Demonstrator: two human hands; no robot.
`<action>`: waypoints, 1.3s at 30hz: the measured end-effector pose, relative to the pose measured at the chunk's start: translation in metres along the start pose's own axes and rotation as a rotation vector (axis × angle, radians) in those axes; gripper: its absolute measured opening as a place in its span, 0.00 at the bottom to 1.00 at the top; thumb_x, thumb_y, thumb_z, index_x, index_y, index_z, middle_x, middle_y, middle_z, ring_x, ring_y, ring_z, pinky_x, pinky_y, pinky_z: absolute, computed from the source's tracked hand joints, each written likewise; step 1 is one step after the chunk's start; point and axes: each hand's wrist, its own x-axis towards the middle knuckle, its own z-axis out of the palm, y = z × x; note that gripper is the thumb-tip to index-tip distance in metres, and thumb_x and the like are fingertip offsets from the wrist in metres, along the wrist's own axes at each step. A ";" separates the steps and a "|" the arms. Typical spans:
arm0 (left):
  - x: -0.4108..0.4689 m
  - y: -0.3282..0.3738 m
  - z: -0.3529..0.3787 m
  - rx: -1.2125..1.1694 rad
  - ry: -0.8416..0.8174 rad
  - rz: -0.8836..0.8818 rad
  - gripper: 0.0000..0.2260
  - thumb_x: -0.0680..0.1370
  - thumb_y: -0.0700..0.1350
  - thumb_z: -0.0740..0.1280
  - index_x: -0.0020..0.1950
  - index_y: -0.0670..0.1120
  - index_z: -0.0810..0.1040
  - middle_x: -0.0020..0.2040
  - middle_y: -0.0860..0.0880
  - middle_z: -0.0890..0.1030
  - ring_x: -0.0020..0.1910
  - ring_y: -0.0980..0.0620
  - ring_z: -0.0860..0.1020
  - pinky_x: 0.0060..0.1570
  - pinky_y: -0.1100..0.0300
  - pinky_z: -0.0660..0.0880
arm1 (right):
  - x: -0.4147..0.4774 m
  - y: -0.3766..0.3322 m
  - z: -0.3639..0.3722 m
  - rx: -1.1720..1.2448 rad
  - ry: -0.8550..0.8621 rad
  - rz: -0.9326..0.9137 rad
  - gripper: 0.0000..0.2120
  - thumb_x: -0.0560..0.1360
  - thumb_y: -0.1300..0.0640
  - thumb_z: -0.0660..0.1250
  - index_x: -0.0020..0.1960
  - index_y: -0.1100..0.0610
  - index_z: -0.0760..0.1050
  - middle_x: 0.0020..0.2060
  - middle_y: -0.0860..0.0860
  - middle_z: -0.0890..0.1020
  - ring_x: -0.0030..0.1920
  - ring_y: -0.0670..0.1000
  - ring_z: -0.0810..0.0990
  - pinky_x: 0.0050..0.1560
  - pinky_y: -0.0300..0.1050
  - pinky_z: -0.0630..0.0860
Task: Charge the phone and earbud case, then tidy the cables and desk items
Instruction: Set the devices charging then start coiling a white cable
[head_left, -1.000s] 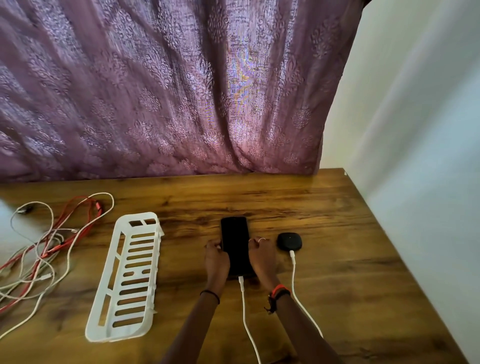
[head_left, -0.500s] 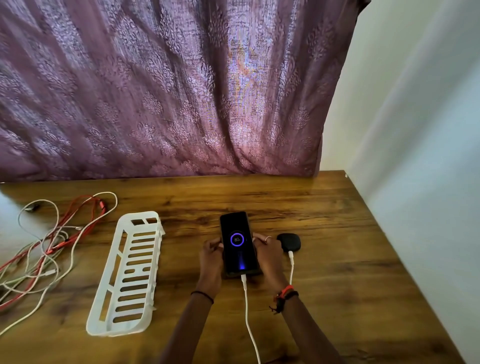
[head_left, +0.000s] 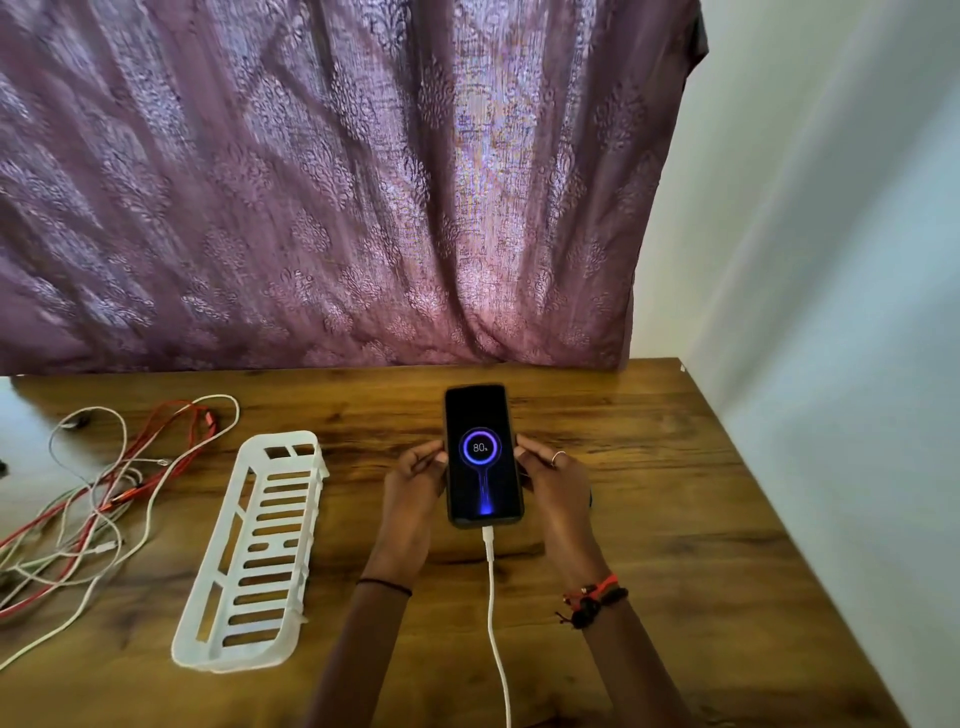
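A single white charging cable (head_left: 491, 597) comes in from the bottom edge between the two forearms and runs straight up to the near end of the one phone (head_left: 483, 457), where it is plugged in. The left hand (head_left: 415, 483) pinches the phone's left edge with curled fingers and the right hand (head_left: 558, 483), wearing one ring, grips its right edge the same way. The screen is lit with a ring and reads 80%. Whether the phone's near end rests on the wood cannot be told. One dark band circles the left wrist, and red and black bands circle the right. The phone sits a little right of the middle of the wooden desk (head_left: 675, 519). Open wood runs from the right hand out to the desk's right edge, which slants along the white wall (head_left: 831, 312). A narrower strip of wood separates the left hand from one white slotted rack (head_left: 234, 659), which lies lengthwise at a slight angle. Further left, apart from the rack, a tangle of red and white cables (head_left: 104, 499) sprawls to the left edge of the view, too knotted to count. Beyond the phone a band of bare wood reaches the desk's far edge, where one purple patterned curtain (head_left: 311, 208) hangs down to it.
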 end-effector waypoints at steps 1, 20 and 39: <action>-0.003 0.004 0.000 -0.011 -0.009 0.009 0.12 0.78 0.37 0.62 0.61 0.41 0.75 0.55 0.43 0.81 0.54 0.47 0.80 0.54 0.54 0.77 | -0.002 -0.005 -0.001 0.012 -0.002 -0.008 0.12 0.75 0.64 0.65 0.57 0.59 0.78 0.50 0.51 0.82 0.50 0.49 0.81 0.50 0.41 0.79; -0.054 0.072 0.021 -0.191 -0.171 0.167 0.09 0.77 0.35 0.63 0.55 0.42 0.78 0.52 0.45 0.83 0.50 0.52 0.82 0.43 0.64 0.80 | -0.044 -0.077 -0.024 0.127 -0.025 -0.195 0.09 0.73 0.60 0.69 0.53 0.55 0.81 0.50 0.54 0.84 0.51 0.51 0.83 0.54 0.50 0.79; -0.079 0.100 0.029 -0.227 -0.256 0.238 0.11 0.77 0.37 0.64 0.58 0.44 0.77 0.54 0.46 0.83 0.55 0.50 0.80 0.46 0.64 0.79 | -0.063 -0.110 -0.038 0.186 -0.079 -0.339 0.07 0.72 0.60 0.69 0.49 0.52 0.81 0.38 0.43 0.85 0.42 0.44 0.84 0.37 0.34 0.80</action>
